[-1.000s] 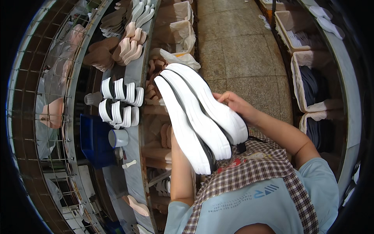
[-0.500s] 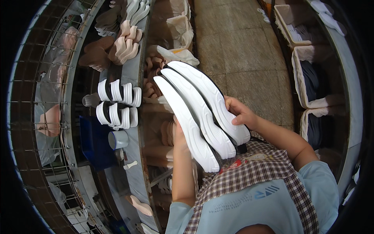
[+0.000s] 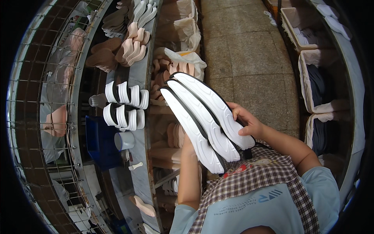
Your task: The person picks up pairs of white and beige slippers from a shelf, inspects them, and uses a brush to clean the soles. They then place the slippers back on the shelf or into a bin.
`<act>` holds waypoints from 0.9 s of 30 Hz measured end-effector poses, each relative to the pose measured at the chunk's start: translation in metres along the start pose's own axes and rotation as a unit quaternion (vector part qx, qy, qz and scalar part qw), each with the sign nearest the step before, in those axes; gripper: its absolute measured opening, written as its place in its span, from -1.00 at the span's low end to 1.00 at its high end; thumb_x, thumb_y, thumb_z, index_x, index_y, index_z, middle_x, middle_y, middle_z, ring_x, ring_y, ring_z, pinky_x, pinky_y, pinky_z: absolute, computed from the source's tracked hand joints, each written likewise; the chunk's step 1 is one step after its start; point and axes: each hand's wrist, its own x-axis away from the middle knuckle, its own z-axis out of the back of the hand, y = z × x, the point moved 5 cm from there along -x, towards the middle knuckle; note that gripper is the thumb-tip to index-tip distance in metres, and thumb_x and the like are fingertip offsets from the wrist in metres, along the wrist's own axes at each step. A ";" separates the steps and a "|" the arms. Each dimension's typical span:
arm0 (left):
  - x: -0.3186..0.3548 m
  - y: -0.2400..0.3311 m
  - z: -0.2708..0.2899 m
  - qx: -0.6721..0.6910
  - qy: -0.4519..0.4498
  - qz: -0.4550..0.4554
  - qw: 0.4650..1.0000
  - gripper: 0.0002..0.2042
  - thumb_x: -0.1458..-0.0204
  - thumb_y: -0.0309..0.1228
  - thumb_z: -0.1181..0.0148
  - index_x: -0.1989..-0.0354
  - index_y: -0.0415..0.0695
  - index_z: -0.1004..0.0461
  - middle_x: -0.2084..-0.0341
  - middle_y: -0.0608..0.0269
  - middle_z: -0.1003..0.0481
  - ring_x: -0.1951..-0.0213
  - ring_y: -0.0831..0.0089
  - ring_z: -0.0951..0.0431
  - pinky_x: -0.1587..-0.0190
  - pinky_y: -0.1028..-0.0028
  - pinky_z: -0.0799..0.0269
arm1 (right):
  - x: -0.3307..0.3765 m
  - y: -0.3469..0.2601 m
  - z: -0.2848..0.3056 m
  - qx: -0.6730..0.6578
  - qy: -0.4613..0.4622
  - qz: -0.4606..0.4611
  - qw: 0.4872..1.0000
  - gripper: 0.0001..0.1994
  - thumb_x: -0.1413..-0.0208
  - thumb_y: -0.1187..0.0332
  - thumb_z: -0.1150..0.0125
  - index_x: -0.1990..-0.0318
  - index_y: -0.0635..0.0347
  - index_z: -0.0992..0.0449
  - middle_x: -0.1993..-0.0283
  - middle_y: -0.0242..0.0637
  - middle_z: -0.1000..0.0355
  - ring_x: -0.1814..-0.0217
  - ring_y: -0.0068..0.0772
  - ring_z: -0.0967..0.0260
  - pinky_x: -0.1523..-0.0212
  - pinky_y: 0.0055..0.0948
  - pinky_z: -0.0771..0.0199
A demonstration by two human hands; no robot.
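Note:
Three long white shoe soles with black edges lie side by side in a stack before my chest, tilted with their far ends to the left. My right hand grips the right-hand sole near its near end, thumb on the white sidewall and fingers curled around the far edge. From the left, my left hand holds the stack; its fingers are hidden behind the soles. Left of the stack, two rows of white soles with black insides stand on a narrow grey bench.
Pink soles and brown soles sit farther up the bench. A white mug stands beside a blue bin. Cloth-lined baskets line the right side. Ahead runs a tiled floor; wire mesh edges the left.
The held soles have come slightly nearer my body and tilted a little, uncovering pink soles in the bag beyond. The whole view has shifted slightly. Both hands keep their hold.

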 end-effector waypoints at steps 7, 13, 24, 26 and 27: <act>-0.012 0.002 -0.017 0.023 -0.037 -0.007 0.999 -0.41 -0.12 -0.13 -0.06 -0.24 -0.18 -0.11 0.05 -0.06 -0.39 0.06 0.08 -0.44 0.01 0.24 -0.43 | -0.023 -0.030 -0.014 0.109 0.023 0.007 0.994 -0.52 0.16 0.28 -0.23 0.04 0.16 -0.25 -0.35 0.09 0.06 -0.42 -0.07 0.14 -0.32 -0.17 0.09; 0.015 -0.007 -0.051 0.278 -0.200 0.017 0.939 -0.40 -0.12 -0.12 -0.06 -0.25 -0.16 -0.10 0.04 -0.06 -0.39 0.05 0.07 -0.43 0.00 0.23 -0.42 | -0.036 -0.043 0.008 -0.542 0.036 -0.124 0.830 -0.33 0.06 0.10 0.00 -0.16 0.43 -0.20 0.05 0.07 -0.42 0.17 -0.17 -0.51 0.23 -0.28 -0.64; 0.002 -0.005 -0.026 0.154 -0.071 -0.006 0.985 -0.49 -0.14 -0.15 -0.03 -0.18 -0.15 -0.13 0.09 -0.03 -0.35 -0.01 0.18 -0.36 0.00 0.28 -0.43 | -0.018 -0.015 0.019 -0.331 0.098 -0.087 0.934 -0.22 0.10 0.22 -0.04 -0.32 0.30 0.03 -0.09 0.05 -0.27 0.02 -0.22 -0.41 0.15 -0.43 -0.60; -0.009 -0.007 -0.018 0.090 -0.027 0.001 0.996 -0.55 -0.14 -0.17 -0.03 -0.12 -0.14 -0.17 0.14 0.03 -0.35 0.01 0.22 -0.36 -0.01 0.28 -0.39 | -0.022 -0.012 0.011 -0.254 0.061 -0.082 0.962 -0.23 0.11 0.28 -0.03 -0.32 0.32 0.03 -0.12 0.04 -0.26 -0.06 -0.22 -0.36 0.05 -0.43 -0.53; -0.014 -0.007 -0.017 0.065 -0.028 -0.003 0.997 -0.57 -0.13 -0.18 -0.03 -0.09 -0.14 -0.18 0.16 0.06 -0.35 0.02 0.23 -0.36 -0.02 0.27 -0.38 | -0.024 -0.008 0.009 -0.217 0.054 -0.088 0.971 -0.21 0.14 0.32 -0.04 -0.32 0.35 0.04 -0.16 0.06 -0.22 -0.12 -0.20 -0.31 -0.04 -0.43 -0.45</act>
